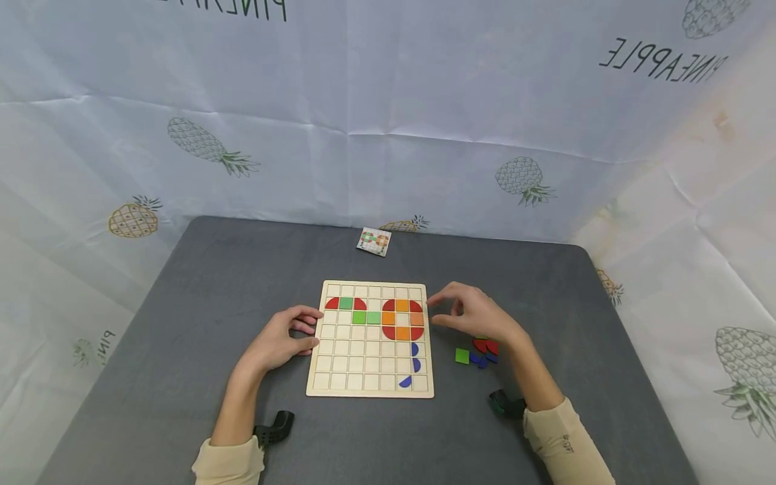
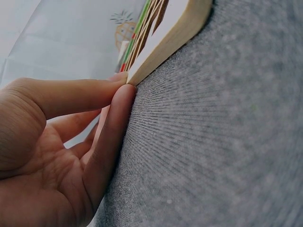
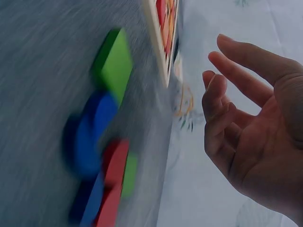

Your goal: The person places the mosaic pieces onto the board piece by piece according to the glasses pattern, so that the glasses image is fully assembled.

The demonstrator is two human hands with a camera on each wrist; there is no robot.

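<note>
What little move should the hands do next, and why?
Maybe the right grip could reach down and pick up a loose blue piece: that grip looks empty, loose pieces lie beside the board, many board squares are bare, and the left grip pinches the board's edge.

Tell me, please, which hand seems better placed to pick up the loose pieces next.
Probably the right hand: it looks empty and is nearer the loose pieces, while the left hand pinches the board.
</note>
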